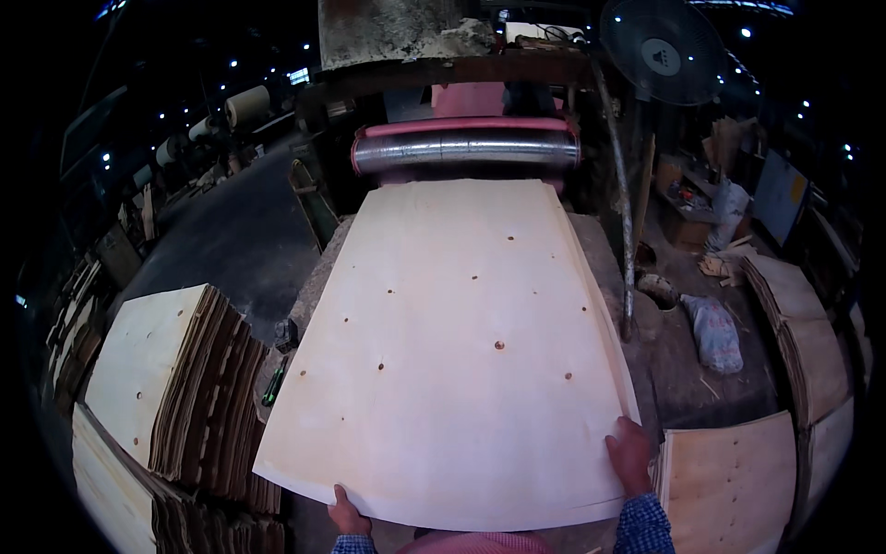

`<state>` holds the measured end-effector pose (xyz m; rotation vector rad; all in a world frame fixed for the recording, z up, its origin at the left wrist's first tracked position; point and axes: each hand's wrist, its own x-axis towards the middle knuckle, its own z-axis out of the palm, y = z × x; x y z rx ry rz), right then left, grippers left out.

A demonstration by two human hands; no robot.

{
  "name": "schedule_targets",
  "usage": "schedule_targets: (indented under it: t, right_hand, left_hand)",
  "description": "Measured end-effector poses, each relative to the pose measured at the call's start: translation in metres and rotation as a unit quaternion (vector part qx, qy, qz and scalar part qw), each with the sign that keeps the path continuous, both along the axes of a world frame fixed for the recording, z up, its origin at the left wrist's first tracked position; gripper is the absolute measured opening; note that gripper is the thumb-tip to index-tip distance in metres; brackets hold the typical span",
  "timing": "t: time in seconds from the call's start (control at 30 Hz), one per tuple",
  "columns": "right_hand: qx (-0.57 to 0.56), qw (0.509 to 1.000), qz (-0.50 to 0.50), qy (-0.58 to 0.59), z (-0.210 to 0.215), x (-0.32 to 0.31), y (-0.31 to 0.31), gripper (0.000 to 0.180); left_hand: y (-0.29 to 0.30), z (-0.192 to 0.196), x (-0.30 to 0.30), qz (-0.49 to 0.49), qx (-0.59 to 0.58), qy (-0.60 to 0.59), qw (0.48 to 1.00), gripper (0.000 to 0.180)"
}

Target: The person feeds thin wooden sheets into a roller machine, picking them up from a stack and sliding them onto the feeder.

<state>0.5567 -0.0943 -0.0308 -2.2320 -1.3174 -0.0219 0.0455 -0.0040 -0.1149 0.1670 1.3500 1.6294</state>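
Note:
A large pale wood veneer sheet [443, 305] with several dark knots lies in front of me, stretching from my body to a roller machine. My left hand [349, 513] grips its near left edge, thumb on top and fingers hidden underneath. At the near right corner, my right hand [630, 454] is closed around the side edge. The sheet's far end lies just before the shiny metal roller [466, 150], which has a pink roller [461, 124] above it. More sheet edges show along the right side, below the top one.
Veneer stacks stand at the left [148, 369] and right [729, 480]. A green-handled cutter [274, 383] lies beside the sheet. To the right are a metal pole [623, 203], a white sack [712, 334], a bucket [658, 291] and a large fan [663, 55].

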Motion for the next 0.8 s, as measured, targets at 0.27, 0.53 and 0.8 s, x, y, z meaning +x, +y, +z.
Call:
schedule_targets:
  t: [0.27,0.53,0.8]
  right_hand:
    - [-0.099,0.97,-0.081,0.208,0.02,0.01,-0.001,0.042]
    - [-0.112,0.959,-0.074,0.249,-0.027,0.026,0.0,0.046]
    - [0.067,0.81,0.117,0.571,0.131,-0.007,0.018,0.033]
  left_hand:
    - [-0.003,-0.007,-0.001,-0.018,-0.001,0.015,1.0,0.04]
    - [-0.009,-0.003,-0.01,-0.099,-0.048,0.048,0.993,0.037]
    - [-0.058,0.034,-0.054,-0.458,-0.183,-0.103,0.864,0.063]
